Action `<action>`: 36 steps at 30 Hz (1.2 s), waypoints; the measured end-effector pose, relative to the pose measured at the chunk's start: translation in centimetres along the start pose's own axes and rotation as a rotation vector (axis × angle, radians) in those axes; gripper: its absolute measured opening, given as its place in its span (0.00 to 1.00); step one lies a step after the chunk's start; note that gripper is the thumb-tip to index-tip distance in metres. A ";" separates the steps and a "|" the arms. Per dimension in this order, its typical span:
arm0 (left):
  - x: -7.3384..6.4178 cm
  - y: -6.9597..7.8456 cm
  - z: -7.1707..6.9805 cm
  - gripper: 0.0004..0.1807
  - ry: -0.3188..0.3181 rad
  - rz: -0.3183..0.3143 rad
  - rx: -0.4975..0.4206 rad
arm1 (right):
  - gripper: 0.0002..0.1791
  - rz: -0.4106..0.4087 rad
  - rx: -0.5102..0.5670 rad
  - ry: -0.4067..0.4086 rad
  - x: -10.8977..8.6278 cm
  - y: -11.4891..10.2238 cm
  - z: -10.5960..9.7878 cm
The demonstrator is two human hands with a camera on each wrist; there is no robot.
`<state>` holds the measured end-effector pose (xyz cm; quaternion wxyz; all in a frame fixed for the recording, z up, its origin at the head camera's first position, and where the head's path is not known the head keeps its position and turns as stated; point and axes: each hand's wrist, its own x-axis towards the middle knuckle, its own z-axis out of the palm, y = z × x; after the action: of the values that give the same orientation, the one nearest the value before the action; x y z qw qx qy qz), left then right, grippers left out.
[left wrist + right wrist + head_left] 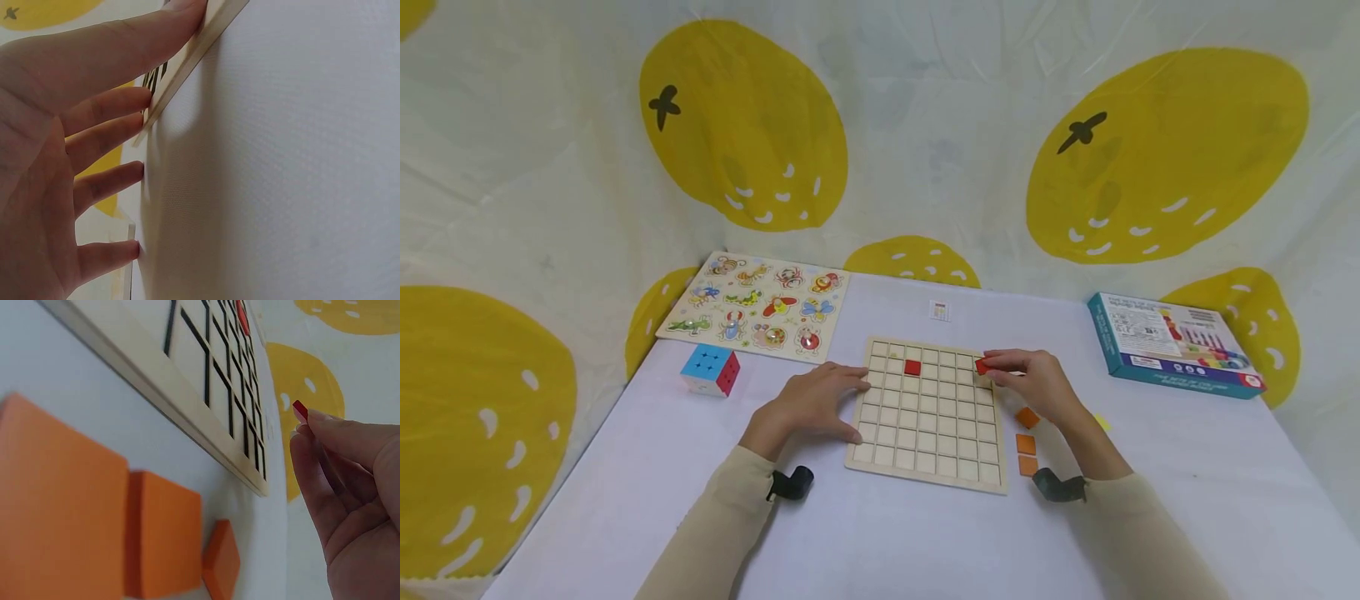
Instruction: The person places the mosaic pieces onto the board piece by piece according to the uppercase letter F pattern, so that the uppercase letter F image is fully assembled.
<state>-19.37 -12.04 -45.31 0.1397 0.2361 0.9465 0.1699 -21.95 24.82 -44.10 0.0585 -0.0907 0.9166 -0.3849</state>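
Note:
A square wooden grid board [925, 421] lies on the table, with one red tile [912, 367] in a cell near its far edge. My left hand [812, 404] rests against the board's left side, thumb and fingers spread apart; in the left wrist view the thumb [156, 37] touches the board's edge. Over the board's far right corner, my right hand [1037, 383] pinches a second red tile [300, 411] between thumb and fingertips. Three orange tiles [1026, 443] lie on the table beside the board's right edge, below that hand.
A puzzle board with insect pictures [760, 312] lies at the back left, a blue, red and white puzzle cube [711, 369] before it. A boxed toy [1172, 346] sits back right. Behind the board lies a small printed card [940, 311]. A yellow piece [1102, 422] shows beside the right forearm.

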 end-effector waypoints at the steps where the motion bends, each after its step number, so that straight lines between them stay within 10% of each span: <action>1: 0.0 0.0 0.0 0.44 0.000 0.000 0.000 | 0.14 0.001 -0.010 0.000 0.1 0.0 0.3; 36: 0.0 0.0 0.0 0.43 0.006 -0.003 0.008 | 0.11 -0.106 -0.095 -0.007 3.3 -3.8 6.0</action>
<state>-19.37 -12.03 -45.32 0.1361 0.2345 0.9480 0.1666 -23.67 17.32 -45.68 0.0367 -0.1431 0.9276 -0.3430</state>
